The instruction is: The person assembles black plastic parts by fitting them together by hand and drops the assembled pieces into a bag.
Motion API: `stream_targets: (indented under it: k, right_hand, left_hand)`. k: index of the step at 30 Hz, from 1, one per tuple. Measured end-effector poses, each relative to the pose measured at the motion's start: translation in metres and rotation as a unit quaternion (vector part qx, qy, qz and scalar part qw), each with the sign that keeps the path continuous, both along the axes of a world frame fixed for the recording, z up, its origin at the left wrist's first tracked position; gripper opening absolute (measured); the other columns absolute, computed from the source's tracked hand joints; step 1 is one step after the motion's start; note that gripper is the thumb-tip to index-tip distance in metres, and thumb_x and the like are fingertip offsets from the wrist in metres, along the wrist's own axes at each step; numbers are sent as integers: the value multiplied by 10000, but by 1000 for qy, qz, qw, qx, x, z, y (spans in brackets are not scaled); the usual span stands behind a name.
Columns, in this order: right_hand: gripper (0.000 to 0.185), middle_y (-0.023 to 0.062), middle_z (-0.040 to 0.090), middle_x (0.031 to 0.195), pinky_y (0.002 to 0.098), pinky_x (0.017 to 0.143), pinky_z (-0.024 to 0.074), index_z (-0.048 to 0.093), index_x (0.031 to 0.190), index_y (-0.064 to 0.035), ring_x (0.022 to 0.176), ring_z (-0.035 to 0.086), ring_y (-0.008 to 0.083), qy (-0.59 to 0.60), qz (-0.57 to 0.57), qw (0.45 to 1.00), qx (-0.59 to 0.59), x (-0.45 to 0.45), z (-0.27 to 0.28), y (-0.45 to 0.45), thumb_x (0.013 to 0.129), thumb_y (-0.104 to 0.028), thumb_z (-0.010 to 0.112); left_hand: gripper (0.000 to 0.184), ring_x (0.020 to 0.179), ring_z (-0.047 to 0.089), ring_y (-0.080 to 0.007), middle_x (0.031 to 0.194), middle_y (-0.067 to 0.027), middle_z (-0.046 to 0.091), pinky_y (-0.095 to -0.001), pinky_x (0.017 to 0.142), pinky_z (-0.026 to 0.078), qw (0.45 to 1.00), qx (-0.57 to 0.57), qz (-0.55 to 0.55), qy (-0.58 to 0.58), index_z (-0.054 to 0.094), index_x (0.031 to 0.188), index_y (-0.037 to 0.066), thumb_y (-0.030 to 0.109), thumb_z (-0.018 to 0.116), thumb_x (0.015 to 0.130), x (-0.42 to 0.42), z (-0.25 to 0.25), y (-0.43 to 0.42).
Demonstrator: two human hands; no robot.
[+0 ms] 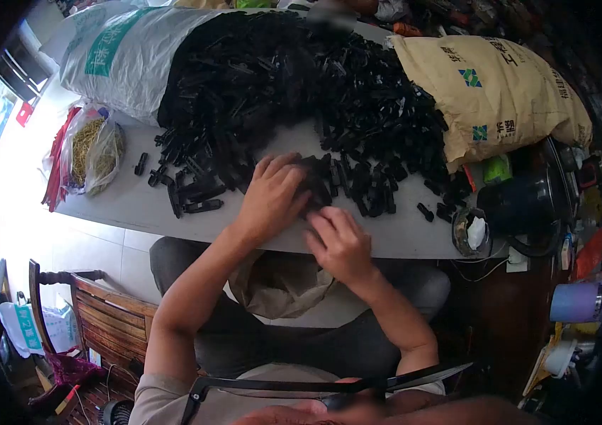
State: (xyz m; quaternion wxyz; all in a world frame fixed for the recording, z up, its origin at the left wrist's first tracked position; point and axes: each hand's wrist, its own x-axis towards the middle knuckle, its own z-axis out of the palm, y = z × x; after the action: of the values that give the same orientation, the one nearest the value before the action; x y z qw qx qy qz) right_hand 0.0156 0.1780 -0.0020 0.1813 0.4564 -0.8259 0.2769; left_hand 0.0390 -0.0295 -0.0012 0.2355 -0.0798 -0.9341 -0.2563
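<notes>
A large pile of small black plastic parts (244,85) covers the back and middle of the white table (414,237). My left hand (272,195) is over the near edge of the pile, fingers curled around some black parts. Close beside it on the right, my right hand (340,241) has its fingers bent together near the same parts; what its fingertips hold is blurred and too small to name. Below the table edge, an open paper bag (279,287) sits between the person's legs.
A white sack (134,60) lies at the back left, a tan sack (499,92) at the right. A clear bag of gold-coloured pieces (92,152) stands on the left. Near the right edge are a round container (462,237) and a black bucket (517,205).
</notes>
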Motion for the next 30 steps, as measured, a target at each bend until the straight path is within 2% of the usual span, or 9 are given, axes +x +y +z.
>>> stream_targets:
  k: [2, 8, 13, 17, 19, 22, 26, 29, 30]
  right_hand:
    - [303, 69, 668, 1032, 389, 718, 588, 762, 1096, -84, 892, 700, 284, -2, -17, 1000, 4, 6, -3, -10, 800, -115, 822]
    - [185, 68, 678, 978, 417, 670, 583, 743, 974, -81, 847, 709, 284, -10, -57, 998, 25, 3, -5, -21, 811, -128, 815]
    - [172, 67, 674, 962, 421, 663, 580, 727, 935, -78, 819, 712, 296, -33, -66, 997, 38, 8, -2, 6, 811, -150, 820]
    - [182, 66, 677, 968, 418, 666, 580, 743, 942, -80, 837, 717, 295, -84, -126, 985, 83, 16, 12, 23, 806, -161, 832]
    - [195, 70, 684, 985, 417, 678, 583, 759, 971, -81, 859, 722, 295, -80, -112, 990, 45, 16, 17, 18, 809, -159, 835]
    - [224, 86, 671, 1002, 433, 692, 589, 749, 1028, -75, 896, 718, 306, -74, -76, 994, 32, 11, 8, 15, 843, -177, 823]
    - [223, 90, 672, 952, 440, 710, 591, 738, 1052, -57, 873, 710, 326, -71, -54, 994, 59, 7, 6, 21, 871, -167, 807]
    - [161, 46, 733, 1020, 355, 721, 593, 756, 1024, -39, 903, 742, 222, -127, -72, 989, 26, 3, 7, 32, 880, -90, 805]
    - [149, 44, 740, 1036, 341, 732, 591, 744, 1033, -35, 911, 736, 192, -222, -89, 971, -7, 3, 9, 35, 901, -83, 790]
  left_hand:
    - [293, 1419, 513, -367, 1263, -153, 680, -559, 1220, 334, 1000, 8, -10, 4, 657, 1163, 50, 161, 763, 914, 2, -1, -1]
    - [303, 1397, 541, -351, 1235, -138, 698, -547, 1217, 341, 999, 8, -23, 37, 668, 1158, 51, 146, 785, 896, 6, 1, -6]
    - [338, 1365, 581, -332, 1222, -130, 709, -534, 1199, 371, 996, 14, -37, 86, 670, 1165, 52, 118, 816, 867, 14, 10, -8]
    - [359, 1218, 667, -334, 1166, -145, 728, -489, 1102, 460, 995, 55, -25, 74, 669, 1177, 48, 82, 823, 856, 26, 12, -10]
    - [368, 1127, 703, -329, 1133, -155, 735, -460, 1025, 515, 996, 60, -24, 54, 667, 1187, 42, 76, 827, 858, 32, 16, -8]
    - [357, 1003, 727, -312, 1093, -158, 736, -391, 901, 562, 974, 223, 16, -30, 658, 1194, 23, 71, 823, 881, 46, 24, 13]
    - [346, 963, 716, -192, 1048, -102, 738, -317, 842, 559, 957, 284, 1, -56, 655, 1222, 9, 74, 809, 919, 52, 13, 22]
    - [332, 940, 689, -118, 1024, -50, 737, -293, 834, 548, 916, 388, 18, -96, 672, 1238, 10, 64, 798, 936, 60, 7, 25]
    - [339, 937, 680, -103, 1021, -38, 736, -290, 834, 546, 906, 409, 28, -107, 673, 1250, 12, 62, 797, 938, 62, 10, 26]
